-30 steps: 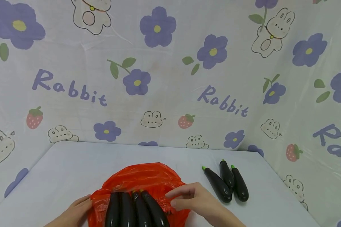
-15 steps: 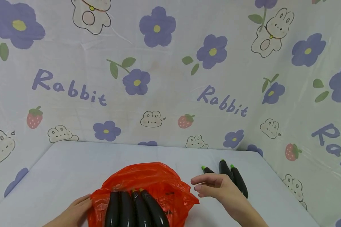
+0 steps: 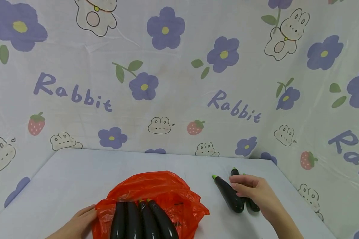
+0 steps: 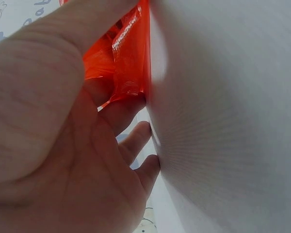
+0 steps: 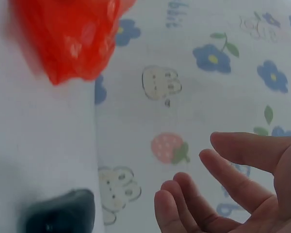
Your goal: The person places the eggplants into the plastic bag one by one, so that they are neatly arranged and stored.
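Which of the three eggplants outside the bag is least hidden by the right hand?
The leftmost loose eggplant, visible from end to end; the right hand hides much of the other two.

A white table bears a red plastic bag — and, to its right, three glossy black eggplants.

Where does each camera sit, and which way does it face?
Head: on the head, facing forward and down at the crinkled red plastic bag and glossy black long eggplants; left hand and right hand show.
Left wrist: worn there, looking past the left hand at the bag; only that hand shows.
Right wrist: worn there, looking past the right hand toward the white flower-print backdrop; only that hand shows.
Head and right wrist share bag and backdrop.
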Demonstrator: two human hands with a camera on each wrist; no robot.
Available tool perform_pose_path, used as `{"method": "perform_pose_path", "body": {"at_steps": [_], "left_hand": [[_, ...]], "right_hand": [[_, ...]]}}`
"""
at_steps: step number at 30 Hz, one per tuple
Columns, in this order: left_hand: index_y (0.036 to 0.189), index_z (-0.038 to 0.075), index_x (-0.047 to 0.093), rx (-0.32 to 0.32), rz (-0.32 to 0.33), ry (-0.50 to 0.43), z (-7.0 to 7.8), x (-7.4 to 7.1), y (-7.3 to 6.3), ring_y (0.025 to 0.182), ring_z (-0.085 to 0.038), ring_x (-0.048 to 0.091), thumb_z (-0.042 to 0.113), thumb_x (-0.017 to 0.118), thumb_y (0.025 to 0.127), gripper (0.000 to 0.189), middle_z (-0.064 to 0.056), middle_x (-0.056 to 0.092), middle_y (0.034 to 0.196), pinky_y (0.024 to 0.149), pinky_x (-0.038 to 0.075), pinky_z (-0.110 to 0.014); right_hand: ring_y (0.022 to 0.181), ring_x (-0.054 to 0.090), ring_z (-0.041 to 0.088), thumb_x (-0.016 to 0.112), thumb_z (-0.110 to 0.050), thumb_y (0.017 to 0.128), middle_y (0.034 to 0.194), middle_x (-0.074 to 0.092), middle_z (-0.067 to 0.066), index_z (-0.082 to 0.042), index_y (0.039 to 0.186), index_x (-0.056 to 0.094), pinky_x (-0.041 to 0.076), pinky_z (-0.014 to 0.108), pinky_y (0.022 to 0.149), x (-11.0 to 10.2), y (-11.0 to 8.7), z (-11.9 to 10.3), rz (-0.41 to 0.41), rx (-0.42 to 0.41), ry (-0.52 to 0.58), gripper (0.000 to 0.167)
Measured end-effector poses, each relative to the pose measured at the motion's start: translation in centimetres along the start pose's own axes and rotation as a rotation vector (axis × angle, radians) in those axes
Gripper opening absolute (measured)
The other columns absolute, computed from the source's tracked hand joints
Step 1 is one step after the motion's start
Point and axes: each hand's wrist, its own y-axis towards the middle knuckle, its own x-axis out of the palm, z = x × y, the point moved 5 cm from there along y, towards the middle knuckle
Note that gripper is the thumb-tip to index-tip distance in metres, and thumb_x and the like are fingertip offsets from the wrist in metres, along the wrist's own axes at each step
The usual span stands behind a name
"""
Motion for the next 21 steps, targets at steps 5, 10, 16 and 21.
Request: {"method": "perform_pose_path", "body": {"at_steps": [5,10,16,21], "left_hand": [[0.145,-0.003,0.039,0.001,-0.002,0.034,-0.5,0.1,0.3,0.129,-0.054,0.031,0.043,0.084,0.074,0.095,-0.024,0.042,0.144,0.092,0.039,-0.071],[0.145,-0.003,0.039,0.014,-0.005,0.015,-0.6,0.1,0.4,0.129,-0.054,0.03,0.041,0.083,0.075,0.094,-0.025,0.042,0.144,0.091,0.04,-0.07],[0.144,-0.005,0.039,0.082,0.009,0.068,-0.9,0.2,0.5,0.127,-0.055,0.032,0.039,0.082,0.079,0.089,-0.026,0.043,0.142,0.091,0.04,-0.07],[0.144,-0.002,0.041,0.083,0.026,0.093,-2.4,0.3,0.9,0.129,-0.051,0.033,0.044,0.08,0.079,0.089,-0.021,0.045,0.143,0.092,0.04,-0.069]], "right_hand": [[0.094,0.065,0.014,0.073,-0.019,0.091,0.117,0.067,0.009,0.002,0.124,0.066,0.055,0.03,0.082,-2.8,0.9,1.3,0.081,0.006,-0.083,0.04],[0.096,0.064,0.01,0.071,-0.023,0.093,0.119,0.066,0.013,0.004,0.127,0.062,0.055,0.029,0.082,-5.6,1.5,2.7,0.14,0.031,-0.152,0.045],[0.096,0.063,0.005,0.072,-0.033,0.092,0.122,0.065,0.014,0.003,0.129,0.06,0.055,0.029,0.082,-8.0,1.9,5.1,0.164,0.118,-0.182,0.053],[0.094,0.063,0.004,0.074,-0.036,0.089,0.12,0.067,0.012,0.002,0.128,0.062,0.054,0.032,0.083,-8.7,2.3,6.3,0.154,0.14,-0.147,0.057]]}}
